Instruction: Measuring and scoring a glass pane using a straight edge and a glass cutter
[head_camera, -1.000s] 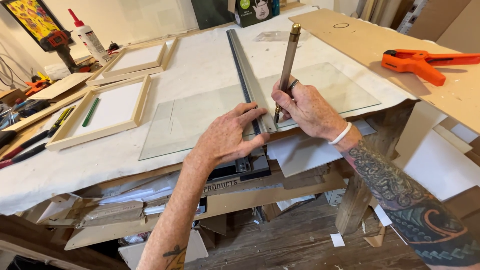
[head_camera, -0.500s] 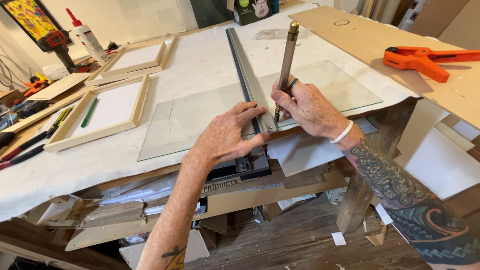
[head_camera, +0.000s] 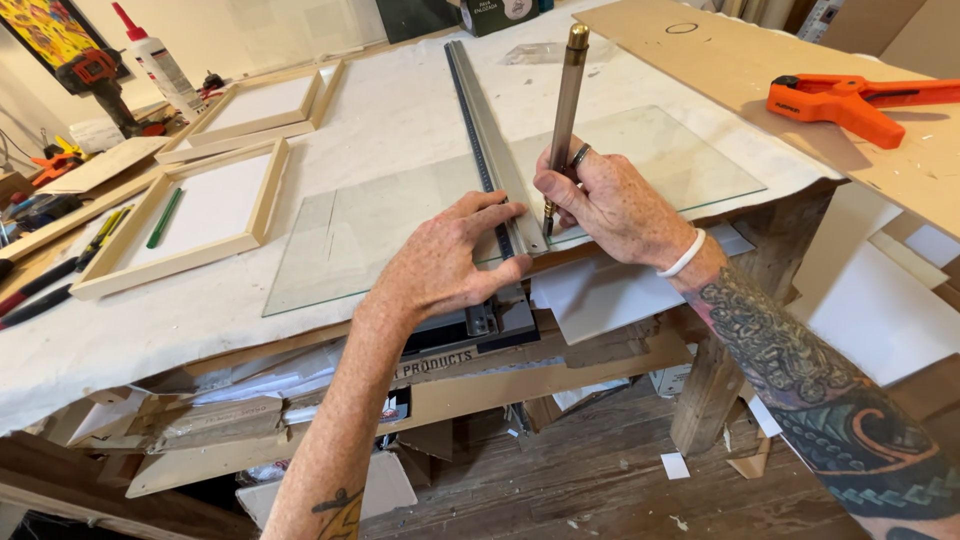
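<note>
— What fills the middle of the frame?
— A cloth-covered worktop (head_camera: 400, 110) with a clear glass sheet (head_camera: 350, 240) flat on it. A long metal straightedge (head_camera: 480, 120) runs from the top centre down across the glass.
— And the arms?
— Both reach in from below. The left hand (head_camera: 445, 265) lies flat, fingers spread, pressing the straightedge's near end. The tattooed right arm comes from the lower right; the right hand (head_camera: 605, 205) is closed around a slim metal glass cutter (head_camera: 565, 105), nearly upright, tip on the glass beside the straightedge.
</note>
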